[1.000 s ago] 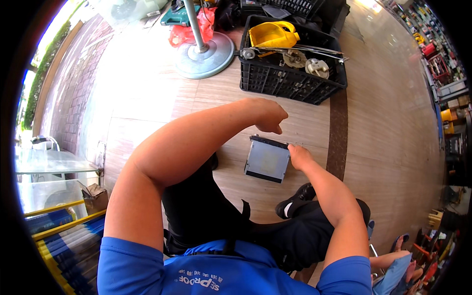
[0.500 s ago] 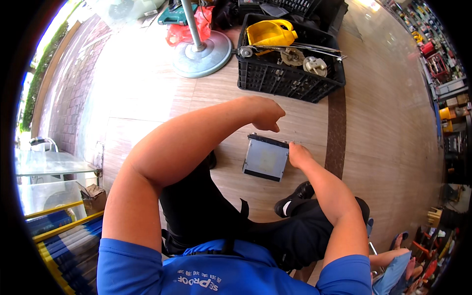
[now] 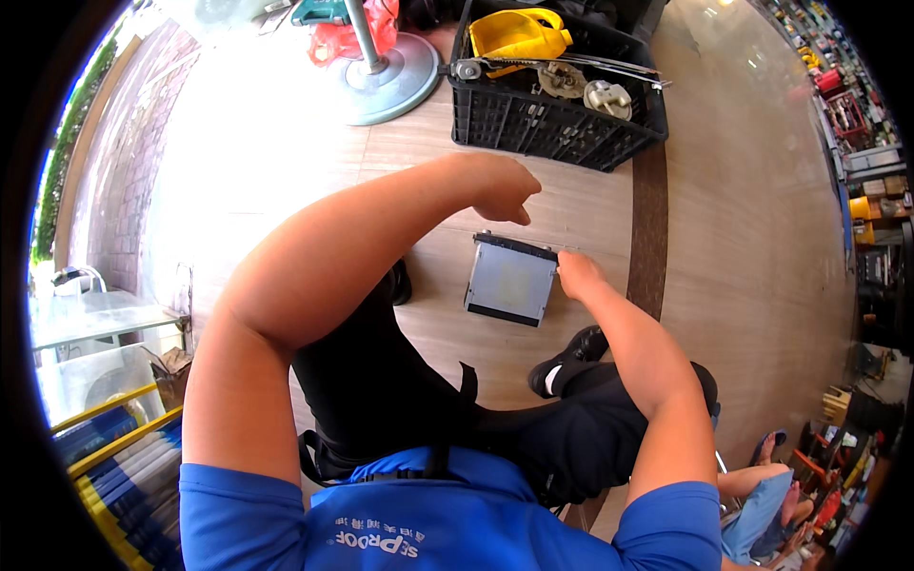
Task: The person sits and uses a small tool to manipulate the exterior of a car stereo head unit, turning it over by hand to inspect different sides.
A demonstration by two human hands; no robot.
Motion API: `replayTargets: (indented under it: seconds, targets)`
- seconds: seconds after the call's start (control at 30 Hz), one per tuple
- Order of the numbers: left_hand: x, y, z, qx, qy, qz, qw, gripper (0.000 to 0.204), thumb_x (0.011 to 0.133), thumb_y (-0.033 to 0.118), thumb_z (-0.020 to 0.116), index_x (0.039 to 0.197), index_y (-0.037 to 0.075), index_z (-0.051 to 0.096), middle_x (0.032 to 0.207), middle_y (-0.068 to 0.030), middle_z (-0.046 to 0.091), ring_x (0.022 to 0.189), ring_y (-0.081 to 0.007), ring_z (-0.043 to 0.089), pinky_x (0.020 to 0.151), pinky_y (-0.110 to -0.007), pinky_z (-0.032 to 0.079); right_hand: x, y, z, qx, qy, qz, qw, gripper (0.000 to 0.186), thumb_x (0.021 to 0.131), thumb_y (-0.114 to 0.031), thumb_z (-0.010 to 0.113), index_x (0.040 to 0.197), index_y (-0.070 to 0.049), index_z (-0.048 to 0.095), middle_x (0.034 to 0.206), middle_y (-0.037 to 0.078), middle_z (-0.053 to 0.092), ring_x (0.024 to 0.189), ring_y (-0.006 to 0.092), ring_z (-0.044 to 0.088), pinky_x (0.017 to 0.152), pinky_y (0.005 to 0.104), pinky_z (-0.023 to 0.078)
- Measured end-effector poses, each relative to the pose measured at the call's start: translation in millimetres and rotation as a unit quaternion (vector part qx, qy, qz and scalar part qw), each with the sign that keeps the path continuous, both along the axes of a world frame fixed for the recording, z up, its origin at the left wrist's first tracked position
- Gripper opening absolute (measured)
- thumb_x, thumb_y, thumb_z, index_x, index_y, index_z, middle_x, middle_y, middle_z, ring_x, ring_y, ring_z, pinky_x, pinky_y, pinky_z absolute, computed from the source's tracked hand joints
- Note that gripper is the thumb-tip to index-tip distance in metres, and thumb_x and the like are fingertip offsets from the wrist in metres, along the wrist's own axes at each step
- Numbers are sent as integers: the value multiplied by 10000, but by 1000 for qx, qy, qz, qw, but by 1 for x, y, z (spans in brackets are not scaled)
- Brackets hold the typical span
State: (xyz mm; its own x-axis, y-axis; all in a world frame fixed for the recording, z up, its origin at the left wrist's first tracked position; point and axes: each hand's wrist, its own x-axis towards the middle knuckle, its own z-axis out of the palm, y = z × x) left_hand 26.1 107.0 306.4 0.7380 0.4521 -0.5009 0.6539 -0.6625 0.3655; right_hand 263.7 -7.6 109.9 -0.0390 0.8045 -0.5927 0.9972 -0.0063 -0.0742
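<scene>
A car stereo, a silver metal box with a dark front and knobs along its far edge, is low in front of me, between my legs. My right hand grips it at the far right corner, fingers closed round the edge. Just beyond its front edge hovers my left hand, back upward and fingers bent inward. Whatever those fingers hold, if anything, is hidden beneath the hand. I cannot tell whether the box touches the floor.
Beyond my hands stands a black crate with a yellow jug and metal parts. Left of it is a round pole base. My shoe is near the stereo. A glass shelf stands left; another person's legs show right.
The whole view has shifted, so the crate, floor and stereo sit higher in the picture. My left hand has moved slightly left over the stereo's front; the right keeps its grip.
</scene>
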Motion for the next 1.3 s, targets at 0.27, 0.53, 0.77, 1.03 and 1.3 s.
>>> replayTargets:
  seconds: [0.27,0.53,0.77,1.03,1.3]
  targets:
    - [-4,3,-3,9,-9,-7,1000,484,906,368,625,1230,12,576,1199,-202,623,1138,-369,575,948,-446,466,8,0,-12,24,40,32,998,208,847,-32,515,1035,-26,604,981,252,668,958,413,642,838,480,522]
    - [-6,1,-3,2,52,1,999,617,919,364,611,1424,61,425,1321,-202,558,1241,-358,512,1018,-438,428,11,2,2,-63,-60,53,995,199,835,-42,600,1031,-45,632,1005,219,679,964,370,664,784,446,551]
    - [-3,1,-6,18,36,1,999,612,914,359,620,1409,46,442,1278,-211,585,1210,-370,533,1002,-434,439,27,-1,-8,-19,-36,13,999,169,891,-125,562,1015,-98,673,1037,178,678,992,368,645,809,474,532]
    - [-5,0,-13,40,-3,1,999,514,911,317,617,1306,-1,531,1240,-211,606,1168,-373,561,971,-433,462,23,1,-9,-61,-16,54,996,212,877,-91,512,1005,-16,663,1064,233,661,1019,399,626,844,482,517]
    - [-5,-2,-10,60,22,5,998,515,922,342,611,1312,16,532,1249,-191,606,1149,-366,576,948,-448,473,17,10,24,-76,-24,10,997,282,894,-150,502,1056,6,671,1090,239,659,1029,400,631,870,479,517]
